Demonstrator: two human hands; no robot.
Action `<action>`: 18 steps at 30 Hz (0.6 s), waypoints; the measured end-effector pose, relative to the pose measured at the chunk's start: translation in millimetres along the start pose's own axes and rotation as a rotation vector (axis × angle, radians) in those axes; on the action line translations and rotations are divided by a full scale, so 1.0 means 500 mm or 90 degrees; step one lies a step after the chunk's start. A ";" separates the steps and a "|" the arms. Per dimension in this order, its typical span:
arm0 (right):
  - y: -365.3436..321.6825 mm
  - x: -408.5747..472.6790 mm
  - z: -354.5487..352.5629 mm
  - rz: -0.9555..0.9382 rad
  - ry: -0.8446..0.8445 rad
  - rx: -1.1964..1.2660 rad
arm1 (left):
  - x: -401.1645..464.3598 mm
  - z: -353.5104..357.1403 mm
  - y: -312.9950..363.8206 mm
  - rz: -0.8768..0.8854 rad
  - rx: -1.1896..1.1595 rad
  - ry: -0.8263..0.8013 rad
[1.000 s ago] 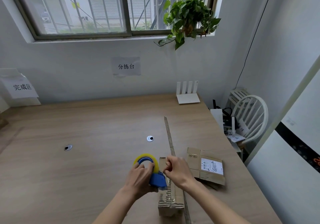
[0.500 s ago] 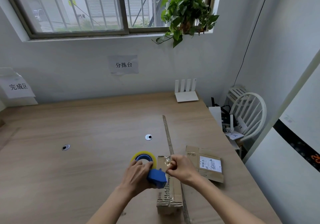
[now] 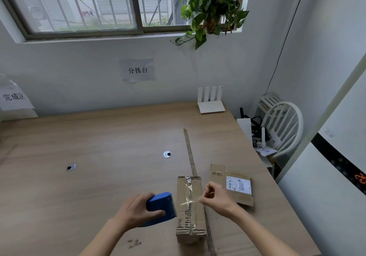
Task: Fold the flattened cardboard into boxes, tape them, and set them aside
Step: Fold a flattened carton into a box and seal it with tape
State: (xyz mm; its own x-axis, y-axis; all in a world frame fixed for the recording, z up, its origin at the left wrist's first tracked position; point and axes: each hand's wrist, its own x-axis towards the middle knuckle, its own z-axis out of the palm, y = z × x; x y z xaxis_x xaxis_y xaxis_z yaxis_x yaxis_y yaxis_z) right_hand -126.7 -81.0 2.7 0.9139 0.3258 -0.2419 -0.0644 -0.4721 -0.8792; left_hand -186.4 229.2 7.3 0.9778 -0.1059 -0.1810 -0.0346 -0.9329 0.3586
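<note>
A small folded cardboard box stands near the table's front edge, its top flaps closed and clear tape running along the seam. My left hand grips a blue tape dispenser just left of the box. My right hand pinches the free end of a clear tape strip that stretches across the box top. A flattened cardboard piece with a white label lies to the right of the box.
A long thin strip lies on the wooden table and runs past the box. Two cable holes sit mid-table. A white router stands at the back right. A white chair is beyond the right edge.
The dispenser has turned so the yellow roll is hidden and has moved left of the box. My right hand has drawn the tape end rightwards across the box top.
</note>
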 end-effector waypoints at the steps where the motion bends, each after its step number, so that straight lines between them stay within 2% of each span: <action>1: 0.013 0.000 0.006 0.019 -0.004 0.040 | 0.000 0.001 -0.002 -0.004 0.000 -0.025; 5: 0.071 -0.008 0.025 0.128 -0.005 0.188 | -0.004 0.009 -0.005 0.009 0.017 -0.107; 12: 0.144 -0.011 0.042 0.239 -0.053 0.276 | 0.004 0.058 -0.017 -0.020 0.020 -0.157; 18: 0.214 -0.019 0.031 0.311 -0.050 0.170 | 0.022 0.099 -0.029 -0.038 0.064 -0.178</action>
State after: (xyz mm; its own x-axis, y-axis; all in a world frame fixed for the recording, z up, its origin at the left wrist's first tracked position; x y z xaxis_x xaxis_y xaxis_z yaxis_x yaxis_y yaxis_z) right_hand -148.4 -122.0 -95.2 0.7201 0.1863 -0.6684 -0.5815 -0.3636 -0.7278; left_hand -185.5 224.4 -45.2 0.8840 -0.1280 -0.4497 -0.0132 -0.9682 0.2496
